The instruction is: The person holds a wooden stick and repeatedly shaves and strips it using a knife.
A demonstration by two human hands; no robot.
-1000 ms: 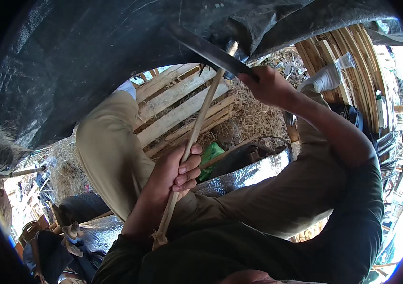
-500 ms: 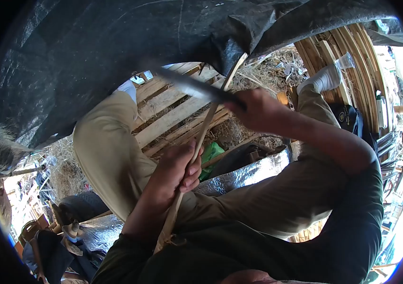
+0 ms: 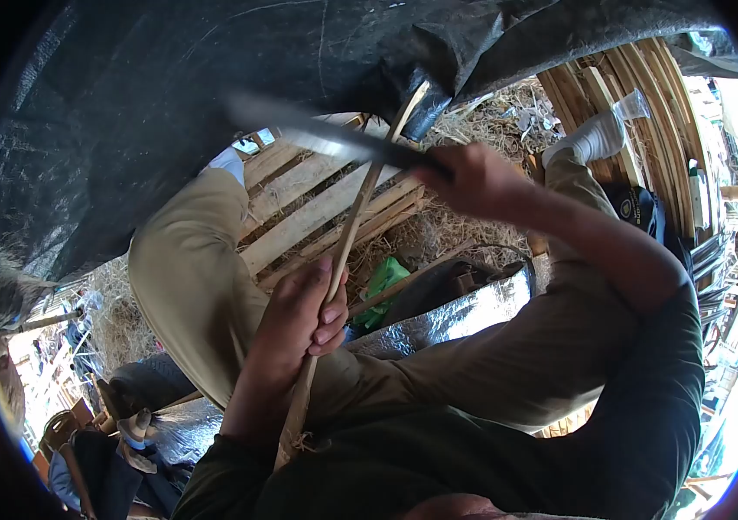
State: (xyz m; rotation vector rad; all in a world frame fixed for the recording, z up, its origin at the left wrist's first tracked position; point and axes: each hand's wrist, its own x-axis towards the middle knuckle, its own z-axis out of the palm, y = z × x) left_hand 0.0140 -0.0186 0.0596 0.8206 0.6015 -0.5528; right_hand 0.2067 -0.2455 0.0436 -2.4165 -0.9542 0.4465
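Observation:
A long, slightly bent wooden stick (image 3: pixel 354 224) slants up from my torso toward the dark sheeting. My left hand (image 3: pixel 306 305) is closed around its middle. In my right hand (image 3: pixel 480 185) is the dark handle of a machete (image 3: pixel 334 140), gripped tightly. Its long blade points left and crosses the stick's upper part; whether it touches the wood I cannot tell. Toward the tip the blade is blurred by motion. The stick's lower end rests close to my shirt, with a few shavings near it.
Black plastic sheeting (image 3: pixel 143 113) hangs across the top. Between my legs lie wooden slats (image 3: pixel 299 212), straw and a green bag (image 3: pixel 382 290). Silvery foil (image 3: pixel 464 312) runs beneath my leg. Stacked wooden strips (image 3: pixel 659 130) stand at right, beside a dark cap (image 3: pixel 633 212).
My left hand and the stick have shifted a little left and down. The machete has swung slightly up and left, still in my right hand.

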